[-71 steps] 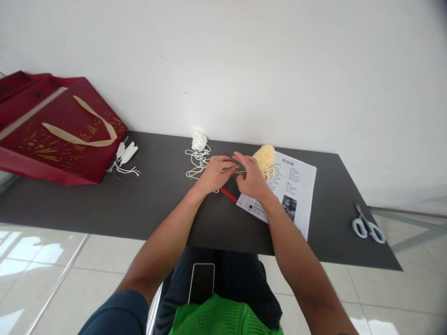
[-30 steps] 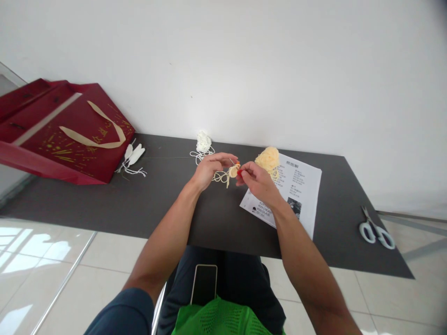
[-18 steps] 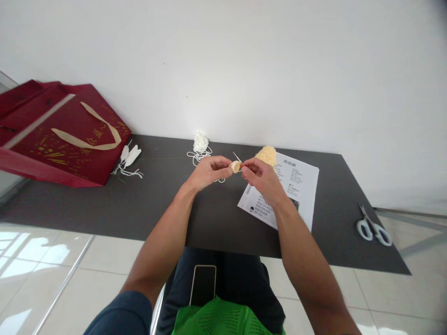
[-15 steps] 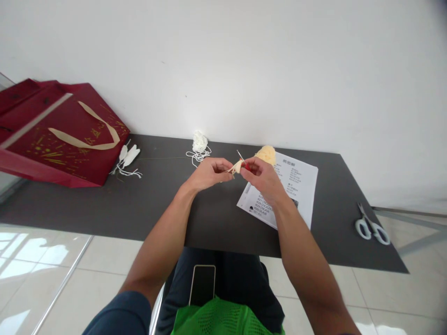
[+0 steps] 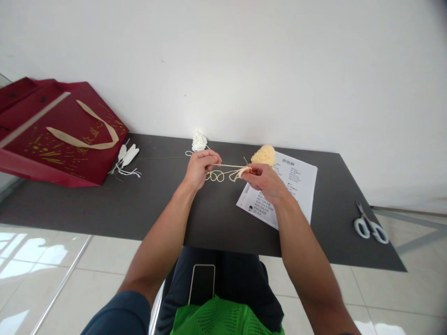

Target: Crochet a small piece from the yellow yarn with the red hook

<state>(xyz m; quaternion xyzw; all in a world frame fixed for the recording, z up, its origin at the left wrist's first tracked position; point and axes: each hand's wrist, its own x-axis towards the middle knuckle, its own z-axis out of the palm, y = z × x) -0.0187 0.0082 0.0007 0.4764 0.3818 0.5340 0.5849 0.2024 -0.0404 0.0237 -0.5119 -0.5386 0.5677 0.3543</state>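
Note:
My left hand (image 5: 199,170) is closed in a pinch on a pale yellow yarn strand (image 5: 230,165), which stretches straight across to my right hand (image 5: 266,179). The fingers of that right hand are closed around a small pale yellow crochet piece (image 5: 239,174) and a crochet hook (image 5: 246,161); the hook's thin metal tip points up and a bit of red handle shows. Loose loops of yarn (image 5: 215,176) hang between the hands above the dark table. Just behind my right hand sits a pale yellow yarn ball (image 5: 264,155).
A printed sheet (image 5: 296,174) lies partly under my right forearm. White yarn (image 5: 199,140) rests near the wall, white crocheted pieces (image 5: 128,156) beside a red gift bag (image 5: 80,130). Scissors (image 5: 370,225) lie near the dark table's (image 5: 226,218) right edge. A phone (image 5: 202,284) is on my lap.
My left hand has drawn away to the left, from close beside the crochet piece, with the yarn now stretched between the hands. My right hand has shifted slightly right.

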